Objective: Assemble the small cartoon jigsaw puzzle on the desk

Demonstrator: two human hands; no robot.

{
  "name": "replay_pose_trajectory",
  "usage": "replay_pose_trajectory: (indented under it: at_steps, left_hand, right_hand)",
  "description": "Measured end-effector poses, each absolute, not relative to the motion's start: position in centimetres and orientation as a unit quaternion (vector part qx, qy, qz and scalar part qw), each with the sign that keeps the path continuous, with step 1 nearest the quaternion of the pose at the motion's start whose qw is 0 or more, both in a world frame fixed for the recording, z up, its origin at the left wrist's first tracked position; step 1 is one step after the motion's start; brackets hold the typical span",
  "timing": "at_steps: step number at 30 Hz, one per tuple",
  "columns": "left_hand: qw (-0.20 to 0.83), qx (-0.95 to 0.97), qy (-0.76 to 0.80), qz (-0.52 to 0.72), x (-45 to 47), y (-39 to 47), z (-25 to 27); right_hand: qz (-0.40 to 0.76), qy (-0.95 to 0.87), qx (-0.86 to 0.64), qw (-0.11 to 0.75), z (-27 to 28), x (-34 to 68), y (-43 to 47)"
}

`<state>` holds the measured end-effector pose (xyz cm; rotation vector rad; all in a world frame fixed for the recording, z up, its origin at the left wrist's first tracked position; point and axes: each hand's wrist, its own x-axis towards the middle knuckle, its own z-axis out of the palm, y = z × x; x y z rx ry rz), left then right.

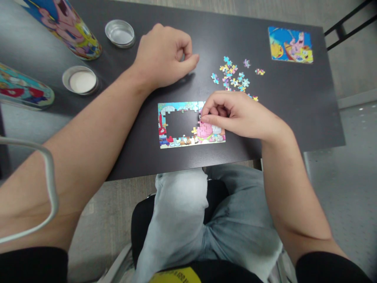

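A partly joined jigsaw puzzle (205, 134) lies on the dark table, its frame of pieces surrounding a bare gap in the middle. My right hand (232, 112) is over its right side, thumb and forefinger pinched on a small puzzle piece (200, 114) at the gap's right edge; the fingers cover most of it. Above the puzzle, my left hand (167, 55) rests on the table with fingers curled in, and nothing shows in it. Loose puzzle pieces (235, 81) are scattered beyond my right hand, some partly hidden behind it.
A finished cartoon picture puzzle (291, 45) lies at the far right of the dark table (300, 102). At the left stand two printed cylindrical cans (75, 33), with two round metal lids (119, 33) beside them. A white cable (48, 173) loops across my left forearm.
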<state>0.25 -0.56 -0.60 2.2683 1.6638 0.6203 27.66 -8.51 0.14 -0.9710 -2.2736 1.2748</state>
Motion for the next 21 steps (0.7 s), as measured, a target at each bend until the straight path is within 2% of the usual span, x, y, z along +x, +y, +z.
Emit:
replay_pose_trajectory:
  at_steps: [6, 11, 21]
  left_hand:
    - [0.128, 0.782, 0.568, 0.22, 0.2, -0.6, -0.6]
    - [0.12, 0.783, 0.574, 0.207, 0.5, -0.9, -0.2]
    - [0.118, 0.788, 0.568, 0.207, 0.5, -1.0, 0.0]
  right_hand:
    - [0.393, -0.831, -0.343, 0.193, 0.5, 27.1, -8.8]
    - [0.349, -0.844, -0.373, 0.164, 0.8, 26.1, -9.1]
    - [0.371, -0.839, -0.365, 0.155, 0.5, 26.3, -8.8]
